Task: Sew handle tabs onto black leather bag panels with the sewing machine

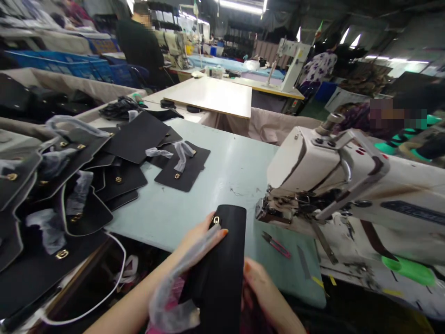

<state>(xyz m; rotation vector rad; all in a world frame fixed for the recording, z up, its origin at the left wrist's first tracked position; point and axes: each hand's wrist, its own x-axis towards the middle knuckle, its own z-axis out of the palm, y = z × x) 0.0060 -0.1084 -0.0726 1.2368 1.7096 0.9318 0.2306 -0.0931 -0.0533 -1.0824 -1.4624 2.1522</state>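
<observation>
Panel (225, 273): black, long and narrow, between both hands; reaches from over the lap to past the near edge of the table (239, 153), far end just left of the machine (295, 160).
Handle (165, 283): wrapped in cloudy plastic; bows out over the panel's left side and across the left forearm, upper end close to a gold ring (216, 220).
Left hand (196, 235): partly closed on the panel's left edge, near the far end; one orange-nailed digit laid on the face just below the ring, the rest mostly hidden.
Right hand (259, 280): half curled against the panel's right edge, lower down; fingertips partly hidden; cannot tell whether gripping or only steadying.
Cable (125, 255): white, looped below the table's near edge, left.
Snips (276, 245): pink-handled, flat on the table, between panel and machine.
Spool (408, 270): green, at the foot of the machine.
Pile (127, 139): black pieces overlapping at left, several with wrapped handles and gold fittings.
Single piece (194, 171): flat at the pile's right edge, handle upward.
Board (215, 95): white, beyond the table.
Co-workers: one in black (139, 51) at left, one in a patterned top (320, 65) farther right.
</observation>
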